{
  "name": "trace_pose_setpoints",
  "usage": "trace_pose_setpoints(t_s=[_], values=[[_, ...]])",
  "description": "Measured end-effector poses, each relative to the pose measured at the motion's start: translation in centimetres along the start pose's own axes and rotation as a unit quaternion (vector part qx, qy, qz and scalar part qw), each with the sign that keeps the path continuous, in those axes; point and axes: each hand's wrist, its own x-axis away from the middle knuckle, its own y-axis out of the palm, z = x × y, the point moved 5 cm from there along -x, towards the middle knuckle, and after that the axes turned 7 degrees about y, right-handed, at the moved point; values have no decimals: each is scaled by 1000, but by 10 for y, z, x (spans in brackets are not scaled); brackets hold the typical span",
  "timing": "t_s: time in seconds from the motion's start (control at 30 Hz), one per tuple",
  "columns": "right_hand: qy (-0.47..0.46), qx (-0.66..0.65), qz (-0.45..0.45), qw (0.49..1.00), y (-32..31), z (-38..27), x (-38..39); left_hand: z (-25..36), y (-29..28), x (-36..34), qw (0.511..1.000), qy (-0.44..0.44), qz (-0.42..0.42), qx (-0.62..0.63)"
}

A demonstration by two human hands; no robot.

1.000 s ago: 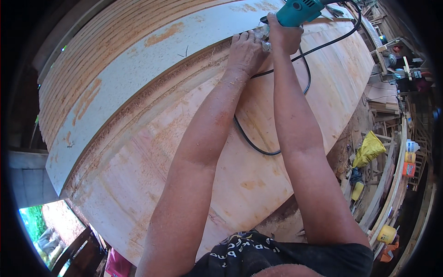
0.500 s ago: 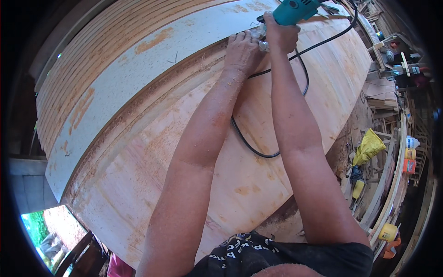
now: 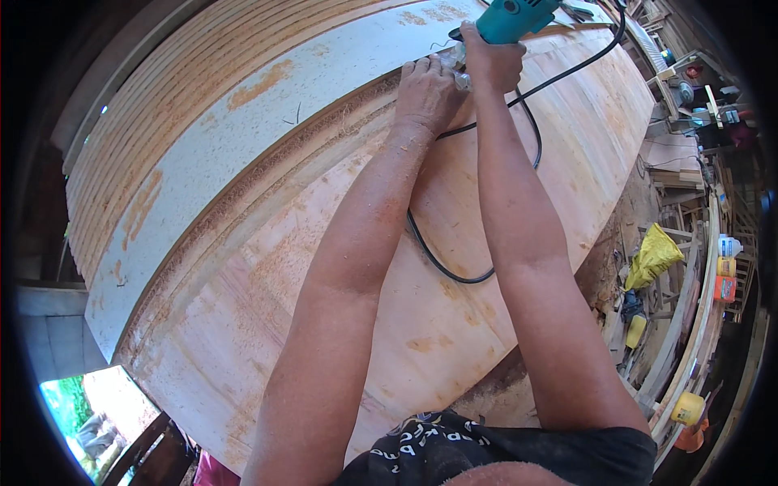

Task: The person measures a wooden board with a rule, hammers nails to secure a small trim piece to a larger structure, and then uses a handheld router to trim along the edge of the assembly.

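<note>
A teal trim router (image 3: 512, 19) leans over the raised curved edge at the far side of the wooden panel. My right hand (image 3: 494, 66) is wrapped round its lower body. Beside it, my left hand (image 3: 428, 87) has its fingers bent over the panel's edge strip and against the router's clear base (image 3: 459, 58); its thumb is hidden. The black power cord (image 3: 580, 76) curves off the tool and loops on the panel beneath my arms. Sawdust lies along the shaped edge of the panel (image 3: 421, 324). The router's bit is out of sight.
Past the edge lies a white curved board (image 3: 190, 154), with a stack of slatted wood (image 3: 146, 138) behind it. On the right are a yellow sack (image 3: 653, 256), a yellow tub (image 3: 687, 408), several bottles and scrap timber. Pliers-like tools (image 3: 577, 13) rest at the far end.
My hands and the router have slid a little farther along the curved edge, toward the far right. The view has shifted slightly, and both hands keep their hold.
</note>
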Motion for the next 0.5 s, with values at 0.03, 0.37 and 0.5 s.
trace_pose_setpoints(t_s=[0.03,0.37,0.5], values=[[-3,-1,4,1000,0,0,-1,1,1,-1,1000,0,2,5],[1,15,6,1000,-2,4,-19,10,9,-13,1000,6,4,14],[4,24,19,1000,0,4,-17,7,14,-13,1000,1,12,28]])
